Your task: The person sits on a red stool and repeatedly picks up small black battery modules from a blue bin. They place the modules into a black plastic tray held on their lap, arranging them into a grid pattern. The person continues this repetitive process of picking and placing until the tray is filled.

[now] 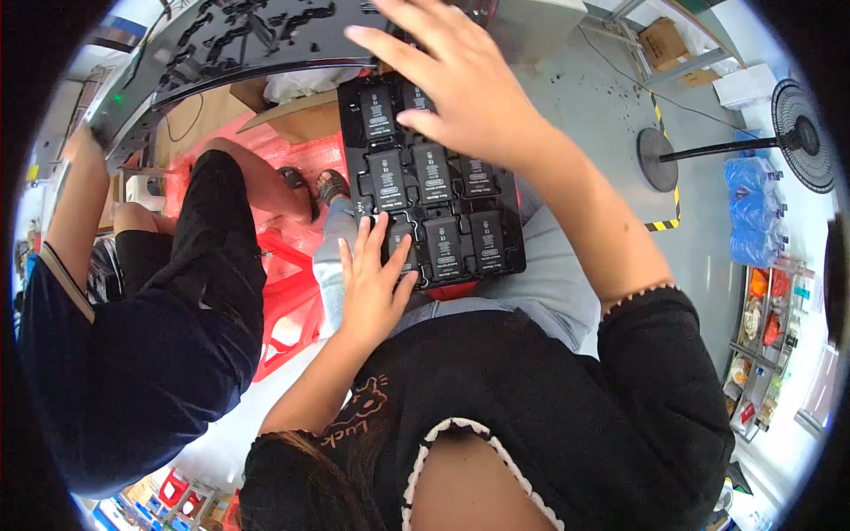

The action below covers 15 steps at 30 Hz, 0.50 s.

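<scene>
While a black tray (pixel 521 259) of flat, dark packs (pixel 444 247) lies across the seated person's lap, two bare hands spread wide over it.

From here I see the left hand (pixel 370 292) at the tray's near left corner, fingers fanned over a pack; whether they press, I can't tell. The right hand (pixel 460 93) reaches past the far end, thumb and fingers well apart, toward the glossy black worktop (pixel 301 40). A co-worker (pixel 142 372) sits at left.
</scene>
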Tool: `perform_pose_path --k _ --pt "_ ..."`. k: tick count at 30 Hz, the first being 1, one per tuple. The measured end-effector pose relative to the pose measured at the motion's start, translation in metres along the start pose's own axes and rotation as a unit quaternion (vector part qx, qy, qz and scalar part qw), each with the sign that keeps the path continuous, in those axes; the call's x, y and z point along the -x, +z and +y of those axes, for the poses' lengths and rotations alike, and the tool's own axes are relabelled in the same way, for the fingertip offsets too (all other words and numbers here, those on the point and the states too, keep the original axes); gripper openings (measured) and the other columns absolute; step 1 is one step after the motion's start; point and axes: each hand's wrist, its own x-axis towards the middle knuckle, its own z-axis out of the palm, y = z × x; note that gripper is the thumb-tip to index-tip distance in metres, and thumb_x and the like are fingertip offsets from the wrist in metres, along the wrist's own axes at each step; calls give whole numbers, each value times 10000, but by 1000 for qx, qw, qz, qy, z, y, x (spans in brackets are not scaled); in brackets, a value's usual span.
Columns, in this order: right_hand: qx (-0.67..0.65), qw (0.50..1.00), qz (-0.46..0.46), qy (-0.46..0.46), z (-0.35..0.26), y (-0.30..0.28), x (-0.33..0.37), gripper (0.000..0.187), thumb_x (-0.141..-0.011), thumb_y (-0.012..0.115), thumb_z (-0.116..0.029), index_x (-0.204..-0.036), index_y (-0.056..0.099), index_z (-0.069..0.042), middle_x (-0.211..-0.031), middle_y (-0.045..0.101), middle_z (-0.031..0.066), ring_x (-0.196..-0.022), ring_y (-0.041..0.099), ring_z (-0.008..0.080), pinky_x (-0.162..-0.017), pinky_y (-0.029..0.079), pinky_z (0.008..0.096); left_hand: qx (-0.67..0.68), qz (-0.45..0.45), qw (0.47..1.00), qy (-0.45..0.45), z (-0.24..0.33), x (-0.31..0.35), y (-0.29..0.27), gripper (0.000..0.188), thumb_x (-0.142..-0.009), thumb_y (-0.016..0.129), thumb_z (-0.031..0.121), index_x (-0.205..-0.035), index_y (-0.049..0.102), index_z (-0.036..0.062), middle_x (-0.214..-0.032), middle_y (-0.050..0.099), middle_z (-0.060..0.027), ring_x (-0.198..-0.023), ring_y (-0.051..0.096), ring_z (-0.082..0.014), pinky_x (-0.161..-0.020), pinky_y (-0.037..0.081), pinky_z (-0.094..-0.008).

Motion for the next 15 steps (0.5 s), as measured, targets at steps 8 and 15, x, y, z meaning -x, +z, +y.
perform_pose_path --k 8,15 --pt "3 982 -117 -150 -78 23 4 238 -814 610 -264 -980 619 -94 -867 565 68 -890 565 271 -888 399 484 729 242 618 -165 -74 -48 -83 613 -982 532 447 -1399 428 9 -1369 512 -160 -1256 504 -276 -1018 430 -365" --pt "-215 971 -35 -94 -98 -14 63 318 -824 718 -282 -1060 657 -78 -941 639 55 -931 609 250 -887 432 438 557 191 776 -228 -65 -23 -93 337 -997 558 173 -1284 530 -2 -1138 641 -40 -975 611 -90 -850 499 -249"
